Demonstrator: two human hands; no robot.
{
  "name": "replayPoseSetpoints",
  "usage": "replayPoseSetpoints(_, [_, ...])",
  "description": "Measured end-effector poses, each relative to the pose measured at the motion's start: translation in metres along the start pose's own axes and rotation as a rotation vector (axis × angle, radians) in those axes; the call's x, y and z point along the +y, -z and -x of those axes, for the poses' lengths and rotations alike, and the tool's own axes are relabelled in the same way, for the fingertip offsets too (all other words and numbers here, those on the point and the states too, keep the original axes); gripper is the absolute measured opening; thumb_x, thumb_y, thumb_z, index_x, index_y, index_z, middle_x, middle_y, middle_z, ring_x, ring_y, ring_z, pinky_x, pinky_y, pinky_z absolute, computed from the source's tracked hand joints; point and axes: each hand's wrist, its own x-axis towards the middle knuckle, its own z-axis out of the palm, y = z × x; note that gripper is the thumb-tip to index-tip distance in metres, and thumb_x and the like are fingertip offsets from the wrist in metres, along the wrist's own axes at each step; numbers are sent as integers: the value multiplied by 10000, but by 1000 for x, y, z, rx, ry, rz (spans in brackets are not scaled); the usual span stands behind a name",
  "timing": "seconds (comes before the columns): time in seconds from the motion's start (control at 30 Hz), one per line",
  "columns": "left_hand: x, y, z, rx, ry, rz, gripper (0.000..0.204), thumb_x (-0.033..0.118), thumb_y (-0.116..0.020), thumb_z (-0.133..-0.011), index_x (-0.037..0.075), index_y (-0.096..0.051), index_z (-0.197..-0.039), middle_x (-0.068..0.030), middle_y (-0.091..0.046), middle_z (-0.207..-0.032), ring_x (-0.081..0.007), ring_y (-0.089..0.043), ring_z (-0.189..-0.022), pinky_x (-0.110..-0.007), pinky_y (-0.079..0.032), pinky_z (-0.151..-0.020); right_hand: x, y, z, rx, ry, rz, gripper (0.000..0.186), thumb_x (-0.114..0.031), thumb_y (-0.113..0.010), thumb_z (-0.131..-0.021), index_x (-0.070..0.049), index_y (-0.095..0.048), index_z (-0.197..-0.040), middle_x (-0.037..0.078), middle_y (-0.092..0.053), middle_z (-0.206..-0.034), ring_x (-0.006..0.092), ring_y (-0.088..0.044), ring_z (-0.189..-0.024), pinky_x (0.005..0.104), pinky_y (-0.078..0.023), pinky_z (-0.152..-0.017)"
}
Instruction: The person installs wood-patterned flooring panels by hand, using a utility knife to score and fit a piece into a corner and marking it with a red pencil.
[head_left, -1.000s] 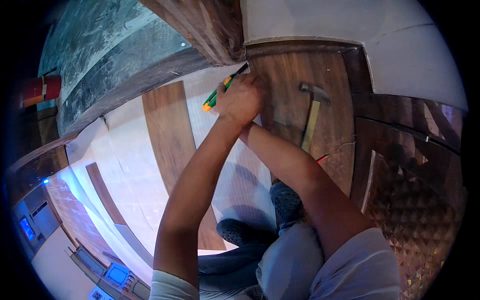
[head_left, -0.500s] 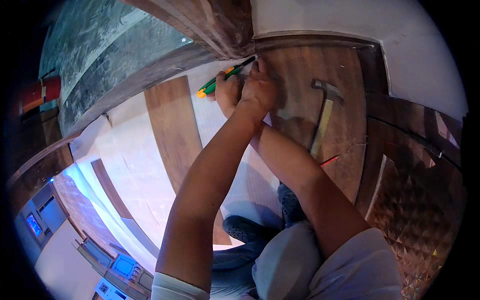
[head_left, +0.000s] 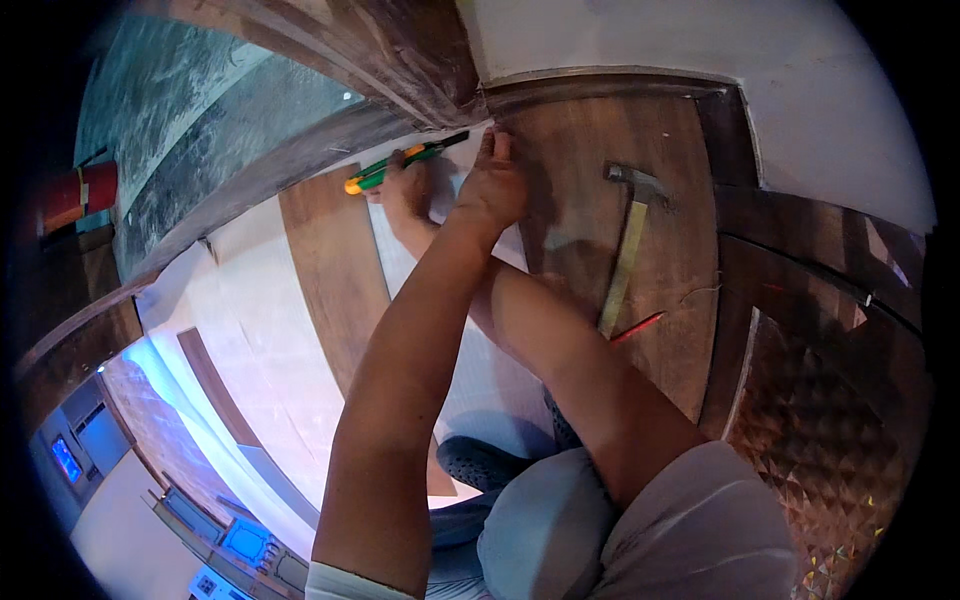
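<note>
My forearms cross, the left over the right. In my right hand (head_left: 405, 188) is a green and yellow utility knife (head_left: 385, 172), its dark blade end pointing at the corner by the door post. My left hand (head_left: 495, 190) is just right of the blade, apart from it. Its fingers are drawn together at the edge of the white underlay sheet (head_left: 455, 185), beside the laid wood-look planks (head_left: 575, 150). What lies between those fingertips is hidden. Right of my hands, a hammer (head_left: 624, 255) with a yellowish handle and a red pencil (head_left: 637, 327) rest on the planks.
A dark wooden post (head_left: 430, 60) and a low sill (head_left: 290, 155) bound the far side. A loose plank (head_left: 335, 270) lies across the underlay to the left. At right stands a carved wooden panel (head_left: 810, 430). My bent knee (head_left: 550, 520) is close below my arms.
The knife has drawn back to the left, away from the corner and my left hand. My left hand stays by the corner. The whole view has shifted slightly.
</note>
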Motion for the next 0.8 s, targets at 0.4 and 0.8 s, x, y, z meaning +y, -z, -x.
replayPoseSetpoints(0.4, [9,9,-8,50,-78,-25,368,175,-574,-837,-19,-741,-1102,-243,-562,-1404,-495,-322,-1425,-596,-218,-1199,17,-32,-9,-58,-91,-103,277,-267,-548,-1035,7,-542,-992,134,-650,-764,232,-663,-539,313,-522,-413])
replayPoseSetpoints(0.8, [-2,1,6,122,-83,-209,522,233,-573,-893,-8,-593,-1356,-240,-419,-1535,-428,-292,-1474,-438,-255,-1225,54,144,48,-509,567,912,373,-394,-607,-978,-25,-653,-969,177,-694,-830,347,-704,-838,500,-536,-760])
